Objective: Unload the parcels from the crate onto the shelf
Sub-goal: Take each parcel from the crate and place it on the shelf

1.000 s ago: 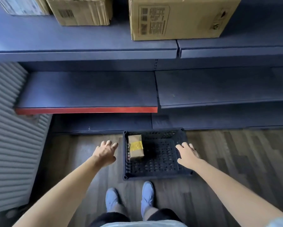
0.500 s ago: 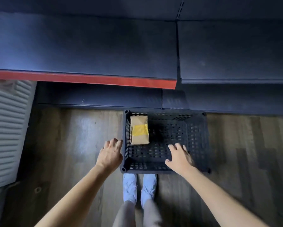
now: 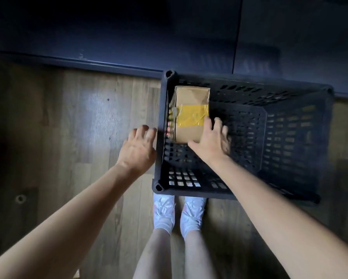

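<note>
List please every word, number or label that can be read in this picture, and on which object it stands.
None can be read.
Parcel: plain brown cardboard with a band of yellow tape; no print shows on either.
Crate: dark plastic grid, no lettering visible.
Shoes: pale, with no brand mark legible.

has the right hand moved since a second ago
Yes. The right hand has gone from the crate's near rim leftward across its floor to the parcel.

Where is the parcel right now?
In the head view, the parcel lies inside the black crate, against its left wall at the far corner, with the right hand reaching it.
</note>
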A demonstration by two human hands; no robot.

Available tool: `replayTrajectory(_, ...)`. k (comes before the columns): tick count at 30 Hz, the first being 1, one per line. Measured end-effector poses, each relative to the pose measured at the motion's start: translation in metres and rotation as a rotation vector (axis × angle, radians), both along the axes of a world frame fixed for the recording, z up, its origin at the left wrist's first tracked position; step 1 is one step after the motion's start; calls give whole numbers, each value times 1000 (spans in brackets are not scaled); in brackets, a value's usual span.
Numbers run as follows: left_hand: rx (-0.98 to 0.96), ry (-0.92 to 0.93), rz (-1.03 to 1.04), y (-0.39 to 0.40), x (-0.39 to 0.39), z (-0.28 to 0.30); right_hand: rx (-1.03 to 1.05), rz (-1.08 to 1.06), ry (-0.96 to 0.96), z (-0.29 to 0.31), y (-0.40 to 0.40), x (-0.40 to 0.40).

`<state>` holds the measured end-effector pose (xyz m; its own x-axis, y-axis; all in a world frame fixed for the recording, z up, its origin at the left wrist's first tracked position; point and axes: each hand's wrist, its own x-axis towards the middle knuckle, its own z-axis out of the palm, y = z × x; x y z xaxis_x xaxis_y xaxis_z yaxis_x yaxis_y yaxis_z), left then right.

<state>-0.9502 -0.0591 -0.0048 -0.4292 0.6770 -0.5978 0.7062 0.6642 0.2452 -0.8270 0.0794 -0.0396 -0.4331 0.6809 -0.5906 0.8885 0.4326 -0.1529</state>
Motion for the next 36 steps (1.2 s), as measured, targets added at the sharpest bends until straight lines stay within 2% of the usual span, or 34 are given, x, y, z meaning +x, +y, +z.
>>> replayTrajectory(8, 24, -30, -37, -32, -6, -21, 79, -230, 0, -45, -24, -53)
replayTrajectory(12, 19, -47, -46, -35, -7, -21, 38, -311, -9, -50, -17, -48)
replayTrajectory(17, 0, -56, -56, -27, -6, -12, 2, -417, 85, -38, -7, -34)
replayTrajectory(24, 57, -51, -80, 0, 2, 24, -32, -530, 213, 18, 17, 41)
replayTrajectory(29, 96, -40, -84, 27, 7, 59, -127, -636, 339, 74, 39, 102)
replayTrajectory(36, 183, 23, -108, 62, 3, 131, -214, -772, 548, 166, 65, 149)
